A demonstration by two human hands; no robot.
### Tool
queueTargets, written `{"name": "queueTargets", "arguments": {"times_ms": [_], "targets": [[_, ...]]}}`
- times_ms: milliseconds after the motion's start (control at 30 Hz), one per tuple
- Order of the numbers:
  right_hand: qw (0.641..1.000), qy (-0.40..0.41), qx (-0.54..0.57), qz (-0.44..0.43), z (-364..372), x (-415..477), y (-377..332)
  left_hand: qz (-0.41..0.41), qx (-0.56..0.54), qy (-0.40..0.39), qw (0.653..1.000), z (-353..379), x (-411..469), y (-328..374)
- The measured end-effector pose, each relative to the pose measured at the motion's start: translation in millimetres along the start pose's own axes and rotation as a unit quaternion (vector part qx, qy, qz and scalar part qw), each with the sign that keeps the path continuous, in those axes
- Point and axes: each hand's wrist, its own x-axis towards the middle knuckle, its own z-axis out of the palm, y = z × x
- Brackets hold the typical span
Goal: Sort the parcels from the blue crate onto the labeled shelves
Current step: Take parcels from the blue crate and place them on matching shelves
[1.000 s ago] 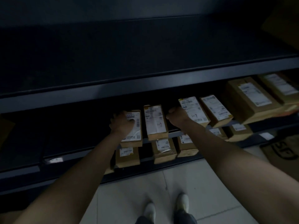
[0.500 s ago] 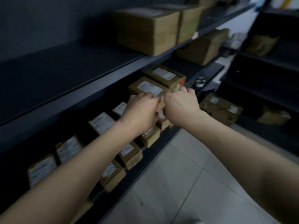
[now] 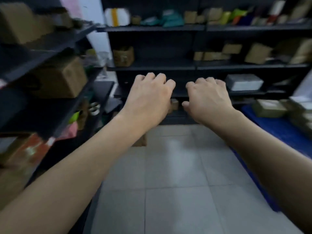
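Open tiled floor (image 3: 168,191) runs ahead between dark shelves (image 3: 55,115) on the left and the blue crate (image 3: 276,125) on the right, its long edge leading away. Brown parcels (image 3: 270,108) lie flat in it. Both arms reach forward, palms down. The left hand (image 3: 148,98) has its fingers curled under, and I cannot tell whether it holds anything. The right hand (image 3: 209,100) is loosely curled, with nothing seen in it.

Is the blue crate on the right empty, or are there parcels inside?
Not empty. Several brown parcels lie in the blue crate at the right edge of the view.
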Motion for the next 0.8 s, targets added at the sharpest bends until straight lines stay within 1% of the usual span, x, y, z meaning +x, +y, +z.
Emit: {"name": "queueTargets", "arguments": {"times_ms": [100,200,333,400,500,667,733,800], "targets": [[0.997,-0.005,-0.014,0.079,13.6,2.6,68.4,0.072,-0.043,0.008,0.996,29.2,62.8,47.3],[0.988,-0.026,-0.020,0.151,30.1,2.0,128.7,0.143,-0.088,0.005,0.986,57.9,117.5,94.5],[0.962,-0.078,-0.029,0.260,58.8,6.9,205.5,0.226,-0.115,0.002,0.967,97.2,185.9,149.8],[0.947,-0.087,-0.038,0.307,75.0,15.0,241.3,0.258,-0.140,0.007,0.956,118.0,221.2,172.5],[0.930,-0.083,-0.054,0.353,98.4,39.5,288.3,0.291,-0.174,0.007,0.941,149.0,277.5,199.4],[0.917,-0.079,-0.061,0.387,131.4,104.8,362.5,0.321,-0.214,-0.011,0.922,202.0,382.9,230.8],[0.910,-0.060,-0.062,0.406,143.7,120.8,393.2,0.330,-0.224,-0.018,0.917,222.4,421.9,246.7],[0.895,-0.057,-0.055,0.439,154.6,126.2,422.5,0.340,-0.249,-0.030,0.906,239.1,453.0,269.1]]}}
